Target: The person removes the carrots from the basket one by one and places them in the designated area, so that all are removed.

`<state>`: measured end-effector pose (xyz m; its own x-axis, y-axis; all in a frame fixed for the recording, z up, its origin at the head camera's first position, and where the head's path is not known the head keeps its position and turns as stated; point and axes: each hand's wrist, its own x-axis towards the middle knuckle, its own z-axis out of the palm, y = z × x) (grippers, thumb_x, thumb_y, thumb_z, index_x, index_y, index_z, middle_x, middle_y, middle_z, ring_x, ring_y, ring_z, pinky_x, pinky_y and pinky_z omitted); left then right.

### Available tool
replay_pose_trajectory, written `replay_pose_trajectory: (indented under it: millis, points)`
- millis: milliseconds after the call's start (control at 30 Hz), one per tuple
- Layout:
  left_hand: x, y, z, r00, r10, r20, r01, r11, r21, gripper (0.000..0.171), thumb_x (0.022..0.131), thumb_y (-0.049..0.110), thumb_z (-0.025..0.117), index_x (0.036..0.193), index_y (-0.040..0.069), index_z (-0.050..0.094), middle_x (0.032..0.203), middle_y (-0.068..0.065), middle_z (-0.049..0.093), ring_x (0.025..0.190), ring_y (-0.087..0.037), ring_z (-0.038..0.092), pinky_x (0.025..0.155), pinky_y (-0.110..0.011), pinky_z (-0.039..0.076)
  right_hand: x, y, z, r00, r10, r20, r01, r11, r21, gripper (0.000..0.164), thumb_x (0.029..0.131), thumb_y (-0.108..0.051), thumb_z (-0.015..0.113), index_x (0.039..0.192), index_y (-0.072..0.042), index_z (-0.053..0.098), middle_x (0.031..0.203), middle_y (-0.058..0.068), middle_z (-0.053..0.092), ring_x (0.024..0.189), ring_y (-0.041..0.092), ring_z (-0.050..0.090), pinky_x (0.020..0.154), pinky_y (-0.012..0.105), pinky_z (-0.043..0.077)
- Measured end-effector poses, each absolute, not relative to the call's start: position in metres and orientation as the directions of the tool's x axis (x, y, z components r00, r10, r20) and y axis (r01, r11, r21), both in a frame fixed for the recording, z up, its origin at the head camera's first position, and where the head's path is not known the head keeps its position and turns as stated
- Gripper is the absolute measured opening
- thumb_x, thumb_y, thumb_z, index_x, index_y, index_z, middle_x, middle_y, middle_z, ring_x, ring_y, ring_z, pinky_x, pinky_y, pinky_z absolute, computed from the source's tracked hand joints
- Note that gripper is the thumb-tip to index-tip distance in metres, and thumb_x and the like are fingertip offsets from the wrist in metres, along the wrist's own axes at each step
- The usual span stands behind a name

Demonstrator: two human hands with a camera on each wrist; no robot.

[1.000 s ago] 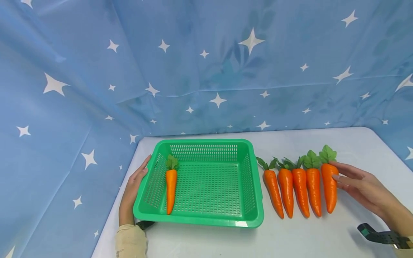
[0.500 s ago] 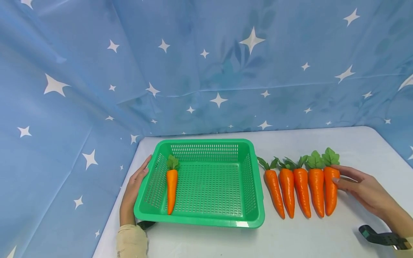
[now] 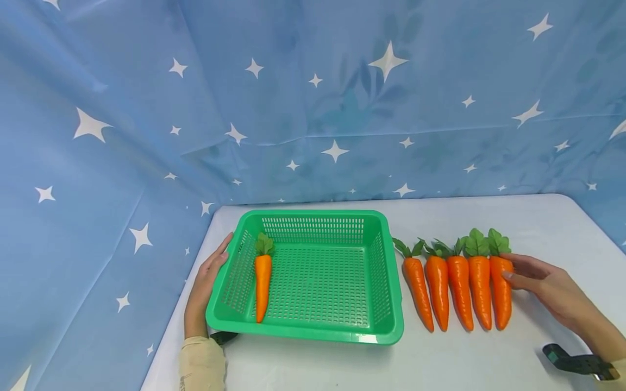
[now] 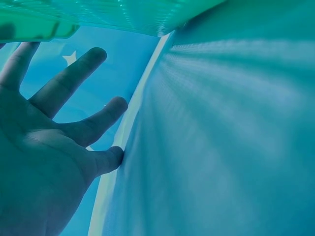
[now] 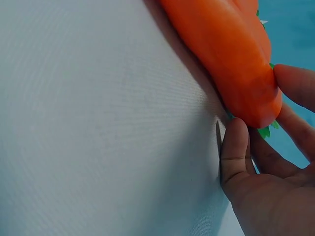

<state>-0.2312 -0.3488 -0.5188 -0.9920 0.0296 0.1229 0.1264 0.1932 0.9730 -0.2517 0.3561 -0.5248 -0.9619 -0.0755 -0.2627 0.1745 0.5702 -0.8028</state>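
At the top end of the rightmost orange carrot (image 3: 501, 298), my right hand (image 3: 562, 293) pinches it between thumb and fingers. That carrot lies on the table against the row of several other carrots (image 3: 458, 288), leaves pointing away from me. In the right wrist view the thumb and fingertips touch the blunt end of the carrot (image 5: 231, 64). My left hand (image 3: 202, 288) rests against the left side of the green plastic basket (image 3: 305, 335). Its fingers look straight and spread in the left wrist view, under the basket edge (image 4: 113, 19). Inside the basket, at its left, lies one carrot (image 3: 262, 288).
A white table (image 3: 313, 369) bears everything. Blue cloth with white stars (image 3: 293, 108) hangs behind it and along the left side. A dark strap (image 3: 577, 361) sits at my right wrist. The basket's right wall stands close to the leftmost carrot (image 3: 418, 293).
My right hand has drawn the rightmost carrot slightly toward me and left, closing the gap to its neighbour. My left hand and the basket have stayed in place; the view has shifted slightly.
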Motion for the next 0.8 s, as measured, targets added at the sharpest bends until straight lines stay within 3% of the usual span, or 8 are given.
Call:
replay_pose_trajectory:
  millis: [333,600,800]
  points:
    - [-0.2308,-0.3484,-0.5179,-0.992,0.033,0.124,0.128,0.192,0.973,0.051,0.119,0.032,0.038,0.17,0.022,0.037,0.175,0.003,0.027,0.16,-0.019,0.021,0.112,-0.015,0.033,-0.2522,0.3572,-0.5282,-0.964,-0.057,-0.258,0.19,0.528,-0.828,0.081,0.112,-0.035,0.058,0.165,0.011,0.018,0.163,0.045,0.018,0.14,0.065,0.024,0.105,0.085,0.025]
    - [-0.2319,-0.3497,-0.522,-0.991,0.035,0.127,0.132,0.19,0.973,0.051,0.119,0.032,0.038,0.17,0.023,0.036,0.175,0.003,0.027,0.16,-0.017,0.021,0.113,-0.015,0.034,-0.2507,0.3571,-0.5294,-0.981,0.001,-0.192,0.167,0.497,-0.851,0.081,0.114,-0.034,0.055,0.17,0.001,0.007,0.163,0.047,0.011,0.137,0.069,0.021,0.108,0.086,0.017]
    - [-0.232,-0.3496,-0.5207,-0.991,0.028,0.129,0.132,0.191,0.973,0.051,0.119,0.032,0.038,0.169,0.023,0.037,0.175,0.003,0.029,0.16,-0.017,0.022,0.113,-0.016,0.033,-0.2496,0.3576,-0.5287,-0.986,0.066,-0.155,0.167,0.49,-0.855,0.083,0.113,-0.039,0.053,0.172,-0.007,0.004,0.17,0.037,-0.001,0.148,0.067,0.007,0.108,0.085,0.013]
